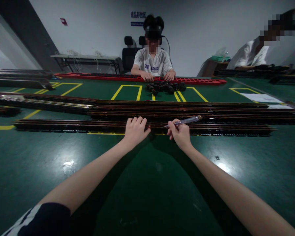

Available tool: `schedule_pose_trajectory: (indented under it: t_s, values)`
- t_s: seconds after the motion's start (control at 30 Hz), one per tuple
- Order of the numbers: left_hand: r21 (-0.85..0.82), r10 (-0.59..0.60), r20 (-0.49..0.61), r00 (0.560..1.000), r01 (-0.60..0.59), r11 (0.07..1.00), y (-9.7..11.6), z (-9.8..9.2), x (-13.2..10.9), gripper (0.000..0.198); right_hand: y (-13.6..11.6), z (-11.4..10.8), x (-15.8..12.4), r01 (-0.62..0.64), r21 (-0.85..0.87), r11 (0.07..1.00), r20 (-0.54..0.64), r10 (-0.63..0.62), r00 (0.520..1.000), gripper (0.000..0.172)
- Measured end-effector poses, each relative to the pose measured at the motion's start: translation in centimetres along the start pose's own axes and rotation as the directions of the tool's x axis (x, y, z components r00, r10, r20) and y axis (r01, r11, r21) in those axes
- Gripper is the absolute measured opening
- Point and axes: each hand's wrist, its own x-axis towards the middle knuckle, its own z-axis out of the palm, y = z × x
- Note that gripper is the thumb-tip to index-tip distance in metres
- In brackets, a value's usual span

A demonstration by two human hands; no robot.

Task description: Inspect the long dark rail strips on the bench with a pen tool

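A long, dark slotted rail (pixel 64 125) lies crosswise on the green table in front of me. Over its middle, my left hand (pixel 135 131) is closed, the fingers curled across the top and the thumb at the near side. My right hand (pixel 181 135) grips a slim screwdriver (pixel 191 120) with a clear, purplish handle. Its thin tip points left, at the rail's top, just right of my left hand; whether it touches cannot be made out. The rail parts under both hands are hidden.
Just behind lies a bundle of similar dark rails (pixel 211 109), with more at left (pixel 39 101). Across the table a person (pixel 152 60) handles black parts (pixel 163 87) beside a red slotted rail (pixel 199 80). Another person (pixel 250 54) is at the far right. Yellow lines mark the tabletop.
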Motion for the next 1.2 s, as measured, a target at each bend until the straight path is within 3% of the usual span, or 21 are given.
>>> schedule_pose_trajectory:
  t_s: [0.5,0.83,0.97,1.2]
  values:
    - [-0.031,0.072,-0.037,0.997,-0.074,0.997,1.1,-0.1,-0.2,0.038,-0.3,0.0,-0.1,0.014,-0.004,1.0,0.016,-0.014,1.0,0.042]
    - [-0.062,-0.021,-0.011,1.0,0.021,0.998,0.7,0.2,-0.3,0.047,-0.2,0.0,-0.1,0.043,-0.022,0.999,0.037,-0.042,0.998,0.041]
    - [-0.104,-0.009,0.004,1.0,0.009,0.995,0.4,0.3,-0.2,0.047,-0.2,0.0,-0.1,0.048,-0.029,0.998,0.044,-0.046,0.998,0.041]
    - [-0.163,0.03,-0.002,1.0,-0.03,0.986,0.4,0.0,0.0,0.045,-0.1,-0.2,-0.2,0.049,-0.041,0.998,-0.055,-0.051,0.997,0.039]
